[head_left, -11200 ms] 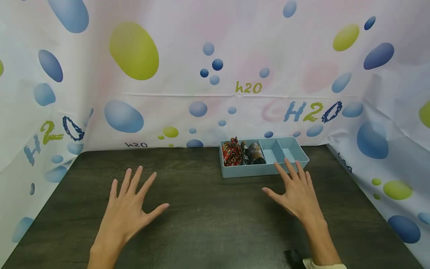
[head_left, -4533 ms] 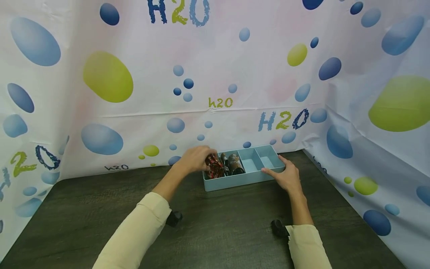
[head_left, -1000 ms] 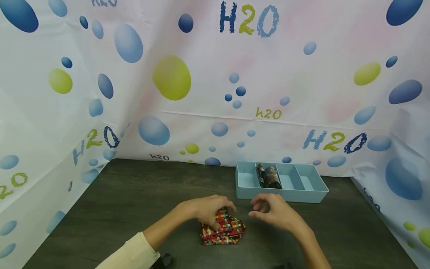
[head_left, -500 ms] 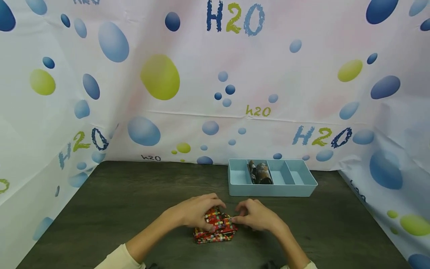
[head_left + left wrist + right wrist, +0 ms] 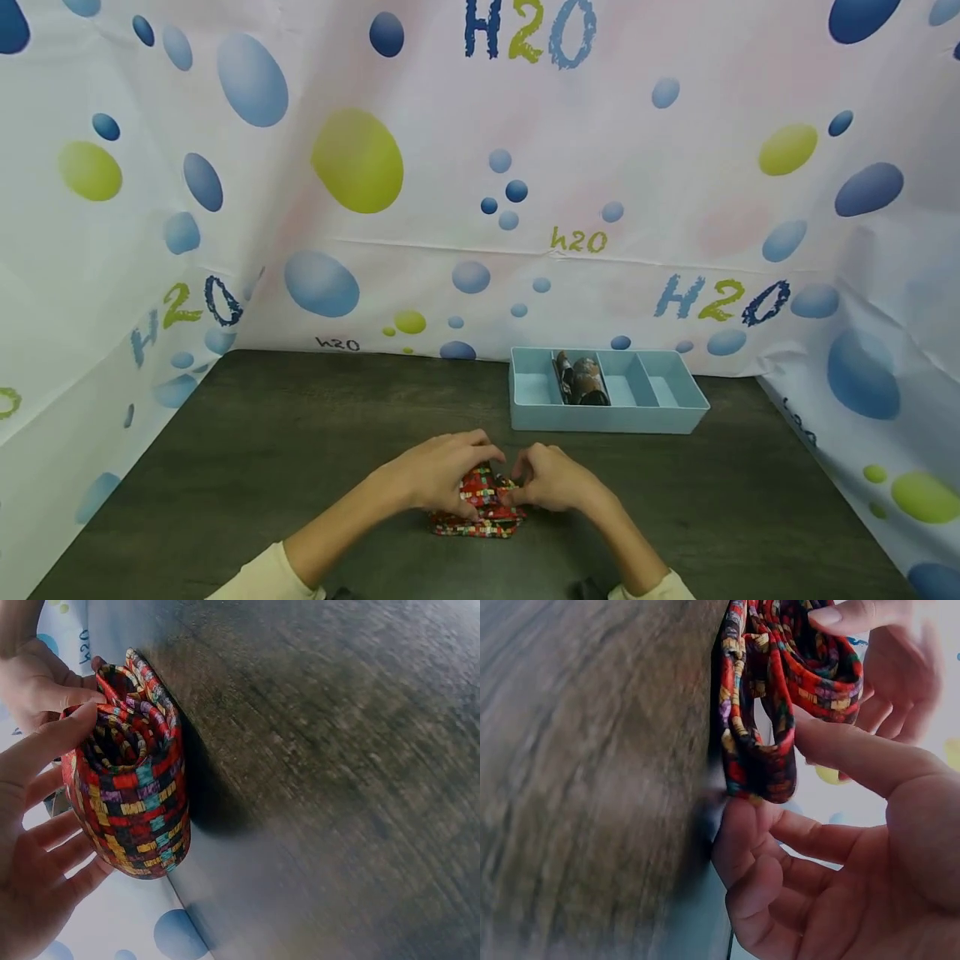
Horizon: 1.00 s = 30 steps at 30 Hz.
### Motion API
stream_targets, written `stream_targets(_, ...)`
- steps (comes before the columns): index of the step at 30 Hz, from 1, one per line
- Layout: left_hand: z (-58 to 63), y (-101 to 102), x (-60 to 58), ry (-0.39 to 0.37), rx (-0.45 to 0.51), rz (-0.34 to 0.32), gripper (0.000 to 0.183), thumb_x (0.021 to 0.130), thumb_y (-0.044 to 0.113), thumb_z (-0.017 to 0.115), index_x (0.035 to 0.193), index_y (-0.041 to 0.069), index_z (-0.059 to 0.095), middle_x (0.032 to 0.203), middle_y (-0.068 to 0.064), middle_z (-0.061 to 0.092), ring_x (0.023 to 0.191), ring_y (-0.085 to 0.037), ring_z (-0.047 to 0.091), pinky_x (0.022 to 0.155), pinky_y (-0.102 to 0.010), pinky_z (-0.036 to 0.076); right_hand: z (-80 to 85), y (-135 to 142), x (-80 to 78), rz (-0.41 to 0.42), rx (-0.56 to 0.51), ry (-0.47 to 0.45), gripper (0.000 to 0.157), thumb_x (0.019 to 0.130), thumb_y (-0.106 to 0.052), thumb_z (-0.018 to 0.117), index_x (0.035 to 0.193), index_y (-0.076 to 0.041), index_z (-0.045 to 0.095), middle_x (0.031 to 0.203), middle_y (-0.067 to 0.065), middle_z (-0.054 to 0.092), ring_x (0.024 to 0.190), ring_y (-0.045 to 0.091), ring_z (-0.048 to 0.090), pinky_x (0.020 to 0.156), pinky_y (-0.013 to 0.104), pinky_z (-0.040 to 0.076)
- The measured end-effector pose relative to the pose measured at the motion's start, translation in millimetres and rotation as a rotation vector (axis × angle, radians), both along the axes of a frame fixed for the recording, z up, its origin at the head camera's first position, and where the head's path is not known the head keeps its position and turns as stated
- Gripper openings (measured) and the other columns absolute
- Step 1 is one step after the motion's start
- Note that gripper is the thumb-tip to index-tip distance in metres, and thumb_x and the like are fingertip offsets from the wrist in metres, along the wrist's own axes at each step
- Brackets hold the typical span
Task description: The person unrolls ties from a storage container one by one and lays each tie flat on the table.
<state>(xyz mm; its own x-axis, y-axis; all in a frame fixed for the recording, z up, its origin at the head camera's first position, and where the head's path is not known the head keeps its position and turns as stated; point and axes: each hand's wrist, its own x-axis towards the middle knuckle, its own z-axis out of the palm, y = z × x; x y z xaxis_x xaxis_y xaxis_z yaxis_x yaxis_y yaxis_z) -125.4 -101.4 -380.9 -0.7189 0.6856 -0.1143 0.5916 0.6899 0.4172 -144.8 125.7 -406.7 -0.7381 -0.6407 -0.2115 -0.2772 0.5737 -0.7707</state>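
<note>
A rolled-up cloth (image 5: pixel 483 492) with a red, yellow, black and turquoise checked pattern rests on the table in front of me, several layers showing at its edge. My left hand (image 5: pixel 442 471) grips its left side; in the left wrist view the thumb presses the coiled top of the cloth (image 5: pixel 135 802) while the fingers lie along its far side. From the right, my right hand (image 5: pixel 555 477) pinches a folded end. In the right wrist view that end forms a loop of cloth (image 5: pixel 761 750) between thumb and fingertips.
Behind the hands stands a light blue divided tray (image 5: pixel 607 421) near the back of the dark wood table (image 5: pixel 337 392). One compartment holds dark patterned rolls (image 5: pixel 587 382). A white printed backdrop (image 5: pixel 420 275) rises along the back and sides.
The cloth has come from the tray's left compartment to the table, in the left hand's grip. Within the last second the right hand has moved left and pinched the cloth's right end.
</note>
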Motion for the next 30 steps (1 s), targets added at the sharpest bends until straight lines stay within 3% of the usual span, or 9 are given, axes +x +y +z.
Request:
stream_targets(5,-0.5,1.1,1.7,-0.024,-0.011,0.009,0.067,0.082,0.027,0.091,0.141,0.014,0.061,0.122,0.004,0.057,0.085,-0.001,0.050,0.077,-0.022,0.049,-9.6,2.2,0.2,0.018,-0.029,-0.047,0.024,0.089,-0.018,0.083,0.076,-0.007,0.066,0.056,-0.006,0.050,0.049,0.006,0.039,0.048,0.022,0.033)
stream_targets(9,-0.7,0.9,2.5,-0.025,-0.027,0.020,0.067,0.083,0.028,0.091,0.141,0.016,0.061,0.121,0.004,0.057,0.086,-0.001,0.050,0.077,-0.021,0.050,-48.1,8.7,-16.8,0.047,-0.064,-0.044,0.030,0.088,-0.031,0.084,0.074,-0.014,0.064,0.056,-0.010,0.047,0.048,0.004,0.036,0.046,0.023,0.031)
stream_targets(12,-0.9,-0.5,3.7,-0.020,-0.042,0.024,0.067,0.083,0.029,0.091,0.142,0.017,0.061,0.121,0.005,0.058,0.085,-0.001,0.050,0.076,-0.021,0.050,-79.7,11.9,-30.4,0.050,-0.074,-0.048,0.031,0.086,-0.041,0.085,0.079,-0.017,0.065,0.060,-0.010,0.053,0.051,0.003,0.042,0.047,0.022,0.036)
stream_targets(14,-1.0,-2.1,5.2,-0.021,-0.052,0.027,0.068,0.082,0.029,0.091,0.142,0.018,0.061,0.121,0.005,0.057,0.084,-0.001,0.050,0.074,-0.020,0.050,-89.1,10.6,-33.0,0.056,-0.074,-0.054,0.031,0.087,-0.042,0.084,0.082,-0.017,0.066,0.062,-0.008,0.055,0.052,0.004,0.044,0.048,0.024,0.038)
stream_targets(16,-1.2,-4.0,7.0,-0.026,-0.059,0.031,0.068,0.081,0.029,0.092,0.142,0.019,0.061,0.119,0.006,0.057,0.083,0.000,0.050,0.073,-0.020,0.050,-84.4,7.0,-29.2,0.055,-0.080,-0.073,0.031,0.087,-0.040,0.084,0.082,-0.016,0.066,0.061,-0.008,0.055,0.051,0.005,0.044,0.048,0.023,0.039)
stream_targets(23,-1.1,-4.7,7.7,-0.005,-0.070,0.022,0.069,0.081,0.031,0.092,0.142,0.020,0.061,0.118,0.006,0.057,0.080,0.001,0.049,0.072,-0.018,0.049,-26.3,-4.7,-2.9,0.077,-0.064,-0.036,0.026,0.090,-0.022,0.081,0.077,-0.011,0.063,0.060,-0.008,0.048,0.052,0.006,0.039,0.049,0.023,0.034)
stream_targets(26,0.3,-3.3,5.7,0.019,-0.079,0.020,0.070,0.080,0.033,0.092,0.142,0.021,0.061,0.116,0.007,0.057,0.080,0.001,0.048,0.072,-0.018,0.048,-15.8,-5.2,-1.2,0.068,-0.042,-0.017,0.024,0.090,-0.020,0.081,0.077,-0.011,0.063,0.062,-0.008,0.050,0.053,0.006,0.041,0.050,0.023,0.035)
stream_targets(30,3.5,-3.5,3.1,0.038,-0.073,0.020,0.070,0.081,0.036,0.091,0.142,0.020,0.061,0.115,0.007,0.057,0.079,0.001,0.047,0.071,-0.017,0.047,-13.6,-4.2,-7.9,0.092,-0.024,0.007,0.026,0.090,-0.026,0.081,0.077,-0.013,0.063,0.063,-0.010,0.052,0.054,0.003,0.043,0.050,0.022,0.039)
